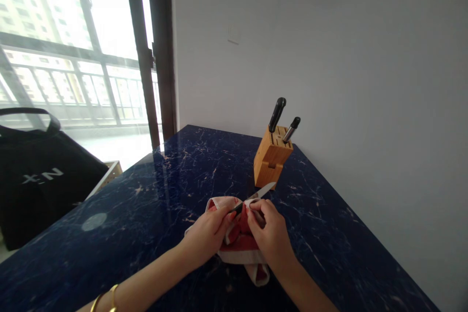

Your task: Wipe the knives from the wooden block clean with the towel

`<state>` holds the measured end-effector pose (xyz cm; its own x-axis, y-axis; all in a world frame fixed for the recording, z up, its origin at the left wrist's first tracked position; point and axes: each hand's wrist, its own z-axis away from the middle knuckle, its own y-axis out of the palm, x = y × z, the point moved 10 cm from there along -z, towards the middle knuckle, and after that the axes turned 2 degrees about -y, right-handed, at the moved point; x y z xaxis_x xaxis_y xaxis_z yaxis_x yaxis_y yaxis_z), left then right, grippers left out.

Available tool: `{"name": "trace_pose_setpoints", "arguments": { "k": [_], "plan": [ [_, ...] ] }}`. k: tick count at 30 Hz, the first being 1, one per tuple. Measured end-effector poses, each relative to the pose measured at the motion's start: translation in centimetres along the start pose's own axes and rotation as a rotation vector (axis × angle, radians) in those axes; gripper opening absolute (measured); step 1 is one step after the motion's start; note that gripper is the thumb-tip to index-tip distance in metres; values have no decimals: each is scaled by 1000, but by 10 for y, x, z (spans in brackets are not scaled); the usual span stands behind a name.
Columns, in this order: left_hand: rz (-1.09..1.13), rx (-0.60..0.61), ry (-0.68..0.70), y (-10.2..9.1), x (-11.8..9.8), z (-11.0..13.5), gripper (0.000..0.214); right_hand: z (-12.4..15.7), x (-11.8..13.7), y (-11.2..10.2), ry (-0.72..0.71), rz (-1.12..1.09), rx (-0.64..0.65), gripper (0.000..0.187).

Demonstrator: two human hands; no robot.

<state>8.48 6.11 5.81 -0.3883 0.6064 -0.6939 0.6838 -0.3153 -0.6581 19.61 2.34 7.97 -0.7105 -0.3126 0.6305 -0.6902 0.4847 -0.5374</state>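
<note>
A small knife (260, 192) lies across a red and cream cloth (239, 246) on the dark blue marble table (157, 195). Its blade tip points toward a wooden knife block (271, 158). My left hand (208, 234) pinches the knife's dark handle end, fingers closed. My right hand (268, 234) grips the cloth, folded around the blade's base, fingers curled. Both hands sit close together, nearly touching, at the table's middle front.
The knife block stands near the white wall and holds two black-handled tools (277, 113). A black bag (36, 175) sits off the table's left edge. A large window with a dark frame (146, 53) fills the left background.
</note>
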Motion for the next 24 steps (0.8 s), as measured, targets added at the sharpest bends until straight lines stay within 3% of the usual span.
{"name": "trace_pose_setpoints", "arguments": {
  "k": [4, 12, 19, 24],
  "plan": [
    [-25, -7, -26, 6, 10, 0, 38, 0, -1, 3, 8, 12, 14, 8],
    [63, 45, 28, -1, -11, 0, 38, -10, -12, -28, -6, 101, -127, 8],
    [77, 8, 45, -3, -7, -1, 37, -2, 4, -3, -38, 48, 1, 9],
    [84, 50, 55, -5, -16, 0, 37, -8, -4, -20, -32, 95, -85, 8]
  ]
}}
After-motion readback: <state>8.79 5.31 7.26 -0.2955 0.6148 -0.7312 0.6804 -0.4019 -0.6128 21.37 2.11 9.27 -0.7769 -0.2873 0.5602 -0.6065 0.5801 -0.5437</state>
